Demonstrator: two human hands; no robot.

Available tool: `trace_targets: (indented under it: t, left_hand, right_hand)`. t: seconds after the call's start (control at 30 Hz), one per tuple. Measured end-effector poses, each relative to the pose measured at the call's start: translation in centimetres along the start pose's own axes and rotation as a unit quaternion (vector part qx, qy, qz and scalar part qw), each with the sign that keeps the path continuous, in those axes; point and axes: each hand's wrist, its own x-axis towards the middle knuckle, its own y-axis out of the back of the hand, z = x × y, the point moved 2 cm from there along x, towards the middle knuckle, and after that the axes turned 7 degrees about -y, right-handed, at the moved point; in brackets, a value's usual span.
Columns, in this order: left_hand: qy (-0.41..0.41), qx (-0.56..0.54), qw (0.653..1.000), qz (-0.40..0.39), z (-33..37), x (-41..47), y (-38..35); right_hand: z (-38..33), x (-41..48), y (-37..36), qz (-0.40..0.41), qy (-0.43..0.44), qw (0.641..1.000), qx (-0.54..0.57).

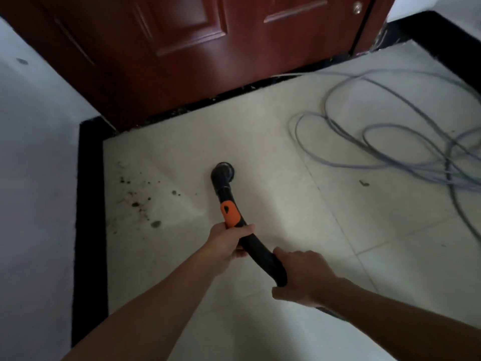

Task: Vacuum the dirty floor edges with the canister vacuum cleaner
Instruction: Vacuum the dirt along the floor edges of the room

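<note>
While outstretched, left hand (pixel 227 247) ahead, right hand (pixel 303 278) behind, each grip curled tight round the vacuum handle (pixel 253 244).

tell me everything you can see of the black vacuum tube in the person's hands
The vacuum tube is black, smooth plastic by its look, with a curved grip and an orange slider on top. Its round end points down at the pale floor tile; whether it touches the tile is unclear. The left hand holds it just behind the orange part, and the right hand grips the rear of the curve.
</note>
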Motion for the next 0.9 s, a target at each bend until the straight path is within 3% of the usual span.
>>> trace_targets:
  t: [0.2, 0.3, 0.47, 0.63, 0.9]
  left_hand:
    - [-0.063, -0.044, 0.997, 0.008, 2.4, 4.4, 1.8]
    - [-0.053, -0.093, 0.994, 0.002, 2.3, 4.1, 3.4]
    - [-0.007, -0.120, 0.992, -0.022, -2.5, 0.0, 3.4]
    - [-0.016, -0.190, 0.981, -0.038, -6.6, -1.2, 1.2]
    - [-0.013, -0.240, 0.967, 0.086, -11.8, -5.1, 5.1]
  right_hand:
    - [-2.3, 6.4, 1.6, 0.051, 0.005, 0.999, 0.015]
    - [-3.6, 6.9, 2.5, 0.051, 0.021, 0.998, -0.022]
    - [-2.7, 2.7, 0.8, 0.042, 0.064, 0.992, -0.105]
    - [1.1, 2.4, 0.3, 0.048, 0.100, 0.981, -0.159]
    - [-3.4, 3.4, -4.3, 0.000, 0.200, 0.959, -0.201]
